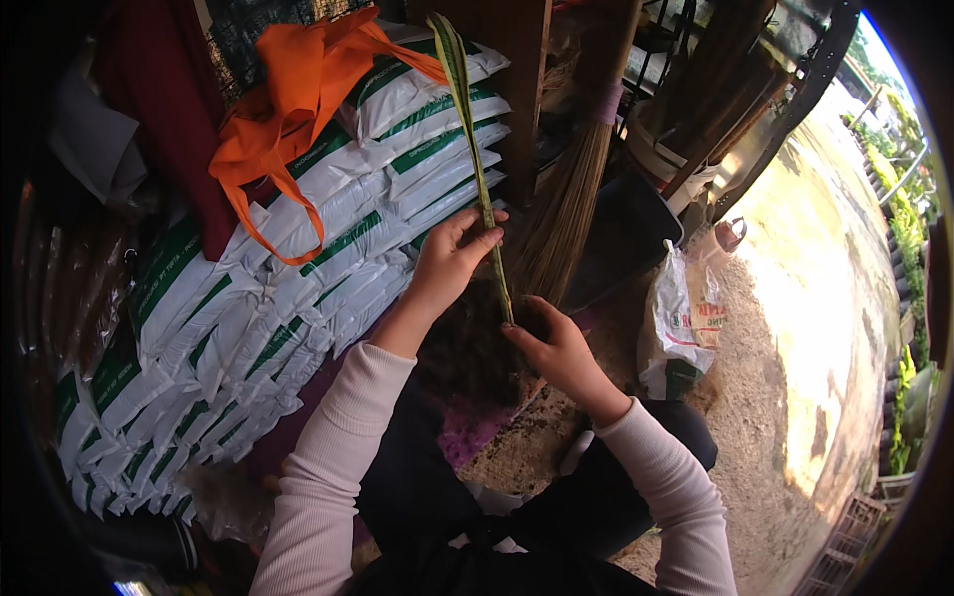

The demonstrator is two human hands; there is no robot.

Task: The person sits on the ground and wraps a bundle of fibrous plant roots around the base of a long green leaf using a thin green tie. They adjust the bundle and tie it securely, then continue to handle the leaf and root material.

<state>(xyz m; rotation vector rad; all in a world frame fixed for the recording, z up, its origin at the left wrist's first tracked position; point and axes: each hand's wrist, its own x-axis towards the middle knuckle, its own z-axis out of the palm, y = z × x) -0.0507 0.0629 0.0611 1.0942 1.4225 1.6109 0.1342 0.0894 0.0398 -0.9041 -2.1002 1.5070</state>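
Observation:
A long, narrow snake plant leaf [468,127], green with yellowish edges, stands nearly upright before me. My left hand [460,249] pinches it around the middle between thumb and fingers. Near its lower end is my right hand [555,346], thumb and forefinger spread around the tip; whether they press on it is hard to tell. Beneath both hands lies a heap of dark soil [466,346] on a purple sheet [477,428]. Shadow hides much of the heap's outline.
White and green filled plastic sacks [328,246] are stacked on the left, with an orange fabric bag [298,97] on top. Ahead stands a stick broom [570,201] beside a dark container [630,231]. A crumpled white plastic sack [678,320] rests on the concrete ground [768,402] at right.

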